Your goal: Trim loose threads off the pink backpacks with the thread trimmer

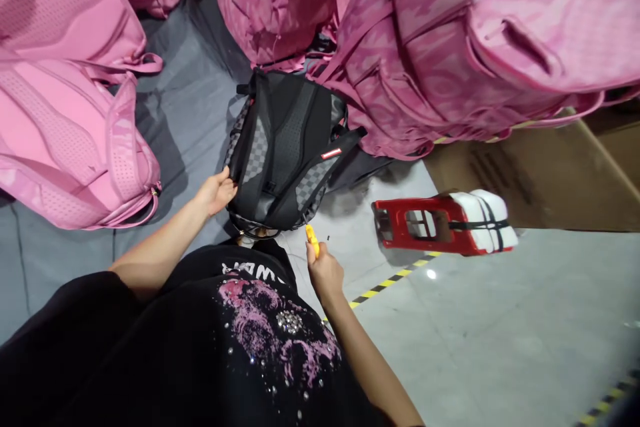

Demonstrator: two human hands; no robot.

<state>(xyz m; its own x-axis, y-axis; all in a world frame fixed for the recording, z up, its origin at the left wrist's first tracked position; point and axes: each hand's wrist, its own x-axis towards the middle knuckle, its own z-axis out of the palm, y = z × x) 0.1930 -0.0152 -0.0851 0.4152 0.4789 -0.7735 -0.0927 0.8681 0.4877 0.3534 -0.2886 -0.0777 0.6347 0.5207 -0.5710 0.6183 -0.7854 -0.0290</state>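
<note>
A black backpack [293, 140] with grey checkered panels lies with its padded back and shoulder straps facing me. A small red-and-white label [331, 154] marks its right strap. My left hand [216, 193] is at the bag's left edge, its fingers against the side and their tips partly hidden. In my right hand [326, 273], closed fingers grip yellow-handled thread snips [312, 240]. The thin dark tip of the snips points up at the bag's lower right corner. Whether that tip touches the fabric, I cannot tell.
Pink backpacks [280, 7] crowd the far side, with more pink bags [65, 140] at left on the grey cloth [170, 120]. A cardboard box [530, 173] stands at right. A red plastic stool [435, 223] with strapped white padding sits on the floor near yellow-black tape [390, 280].
</note>
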